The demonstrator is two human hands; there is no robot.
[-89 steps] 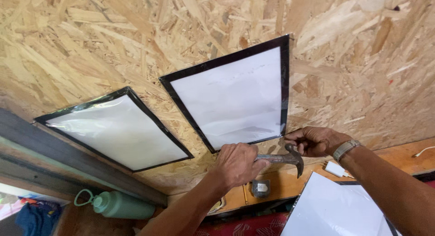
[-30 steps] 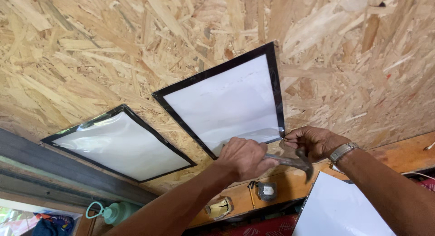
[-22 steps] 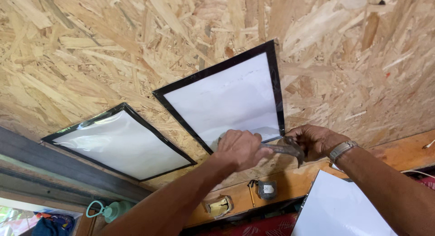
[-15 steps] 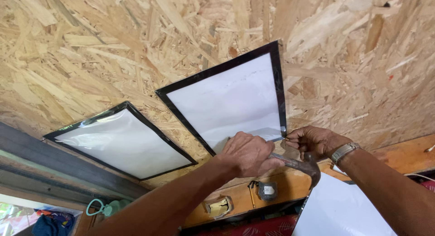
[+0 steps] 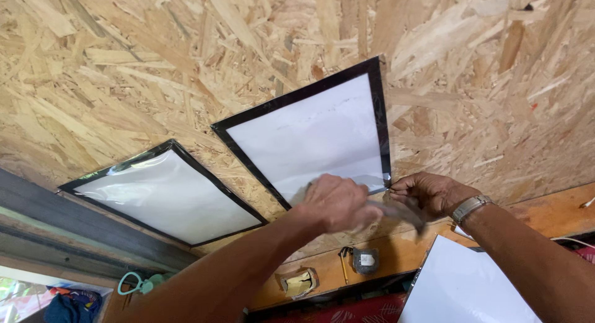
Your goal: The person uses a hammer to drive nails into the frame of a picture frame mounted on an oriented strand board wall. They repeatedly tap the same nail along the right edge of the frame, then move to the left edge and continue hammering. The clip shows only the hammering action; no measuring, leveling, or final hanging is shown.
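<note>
Nailing the lower right corner of the middle sheet (image 5: 316, 140) to the chipboard wall (image 5: 186, 56) looks to be the step in hand. The left hand (image 5: 338, 202) is closed round a hammer (image 5: 403, 211), blurred with motion, its head just below that corner. The right hand (image 5: 431, 193), with a watch (image 5: 469, 206) on its wrist, pinches thumb and fingertips at the corner, likely steadying a small nail, though the nail itself is too small to make out. A second black-edged sheet (image 5: 167, 196) is fixed to the left, and a loose one (image 5: 465, 286) lies near, lower right. By my judgement the next blow calls for a short, square strike that clears the pinching fingers and keeps the sheet from shifting.
</note>
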